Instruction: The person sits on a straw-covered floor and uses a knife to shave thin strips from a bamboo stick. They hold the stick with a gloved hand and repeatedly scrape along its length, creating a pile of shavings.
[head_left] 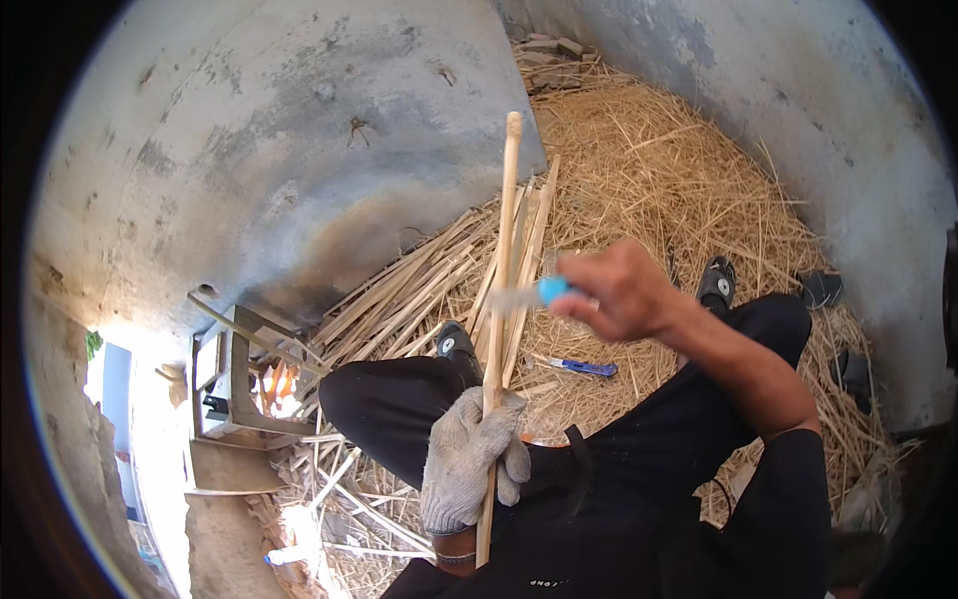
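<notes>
My left hand (467, 461), in a grey knitted work glove, is closed around the lower part of a long pale wooden stick (506, 210). The stick stands nearly upright in the picture, its rounded end at the top. My bare right hand (621, 292) grips a knife (551, 291) by its light-blue handle. Its blade, smeared by motion, points left and reaches the stick's middle; whether it touches the wood I cannot tell. Below, a blue utility knife (584, 368) lies on the straw between my legs.
Split wooden strips (414, 275) lie in a pile at the left, beside the wall (269, 130). Loose straw and shavings (664, 180) cover the floor. A small wooden frame (239, 374) stands at the far left. Dark footwear (853, 377) lies at the right.
</notes>
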Motion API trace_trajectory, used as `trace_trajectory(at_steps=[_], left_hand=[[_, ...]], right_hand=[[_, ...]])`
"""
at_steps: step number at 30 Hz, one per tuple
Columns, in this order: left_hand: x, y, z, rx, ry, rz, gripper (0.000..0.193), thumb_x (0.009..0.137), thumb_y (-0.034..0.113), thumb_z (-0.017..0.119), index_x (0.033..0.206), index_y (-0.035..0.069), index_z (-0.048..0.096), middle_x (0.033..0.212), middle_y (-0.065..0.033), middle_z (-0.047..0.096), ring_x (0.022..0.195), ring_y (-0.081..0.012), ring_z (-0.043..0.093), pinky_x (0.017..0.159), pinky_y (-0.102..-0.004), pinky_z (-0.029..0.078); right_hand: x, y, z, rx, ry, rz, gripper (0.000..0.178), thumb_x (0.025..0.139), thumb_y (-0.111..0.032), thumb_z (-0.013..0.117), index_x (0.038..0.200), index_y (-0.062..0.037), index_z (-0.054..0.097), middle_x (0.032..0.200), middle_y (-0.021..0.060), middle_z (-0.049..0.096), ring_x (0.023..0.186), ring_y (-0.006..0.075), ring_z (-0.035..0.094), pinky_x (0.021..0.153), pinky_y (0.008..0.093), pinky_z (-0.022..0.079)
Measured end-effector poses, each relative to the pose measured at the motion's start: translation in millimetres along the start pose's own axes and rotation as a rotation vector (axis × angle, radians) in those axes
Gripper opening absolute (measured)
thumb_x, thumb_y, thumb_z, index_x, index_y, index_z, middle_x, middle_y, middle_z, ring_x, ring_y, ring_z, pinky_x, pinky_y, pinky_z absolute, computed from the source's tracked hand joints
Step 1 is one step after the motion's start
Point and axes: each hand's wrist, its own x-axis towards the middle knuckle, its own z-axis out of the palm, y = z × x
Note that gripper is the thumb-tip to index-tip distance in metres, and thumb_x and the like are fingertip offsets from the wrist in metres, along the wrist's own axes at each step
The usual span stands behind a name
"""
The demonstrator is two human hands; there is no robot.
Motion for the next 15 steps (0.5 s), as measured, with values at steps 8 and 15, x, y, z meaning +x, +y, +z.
trace_trajectory(at_steps=[8, 15], left_hand=[[-10, 10, 8, 0.217, 0.053, -0.016, 0.028, 0.096, 0.025, 0.063, 0.101, -0.002, 0.060, 0.051, -0.0039, 0.052, 0.035, -0.0091, 0.044, 0.033, -0.0243, 0.032], [-5, -2, 6, 0.039, 0.055, 0.026, 0.029, 0.096, 0.026, 0.064, 0.101, -0.002, 0.060, 0.048, -0.0020, 0.048, 0.033, -0.0089, 0.040, 0.031, -0.0239, 0.030]], right_hand=[[-2, -15, 23, -0.040, 0.052, -0.089, 0.052, 0.093, -0.056, 0.061, 0.070, -0.0096, 0.052, 0.048, 0.0055, 0.048, 0.039, 0.0246, 0.050, 0.039, 0.0377, 0.036], [20, 30, 34, -0.278, 0.220, -0.134, 0.063, 0.099, -0.063, 0.044, 0.062, -0.0124, 0.040, 0.048, 0.0008, 0.040, 0.036, 0.0164, 0.044, 0.033, 0.0330, 0.035]])
